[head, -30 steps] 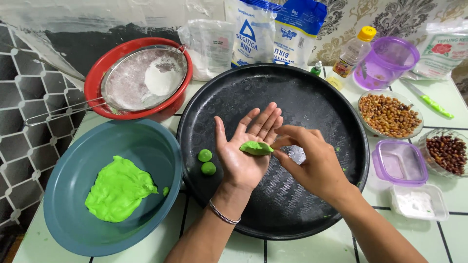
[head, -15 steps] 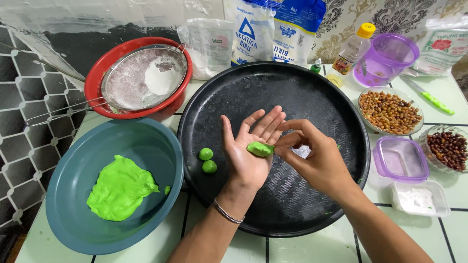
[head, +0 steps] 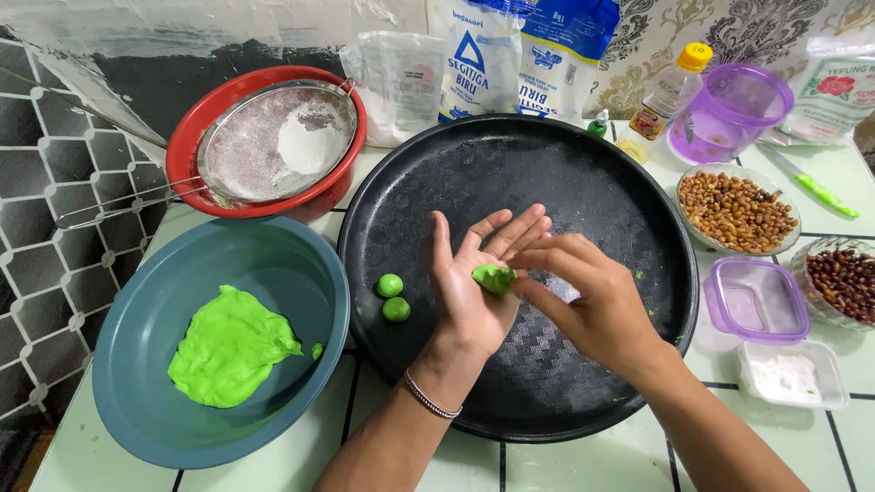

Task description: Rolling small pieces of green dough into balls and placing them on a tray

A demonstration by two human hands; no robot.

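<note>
The left hand (head: 474,292) lay open, palm up, over the black tray (head: 583,173), a green dough piece (head: 493,278) on it; the right hand (head: 583,301) pinched that piece at its fingertips. Gentle, even pressure looked wisest, lest it tear.

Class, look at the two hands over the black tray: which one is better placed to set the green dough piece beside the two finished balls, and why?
Probably the right hand: its fingertips pinch the dough piece resting on the open left hand, just right of the balls.

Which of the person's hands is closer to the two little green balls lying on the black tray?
The left. The left hand lies open, palm up, just right of the two green balls on the black tray. The right hand is farther right, pinching a green dough piece on that palm.
</note>
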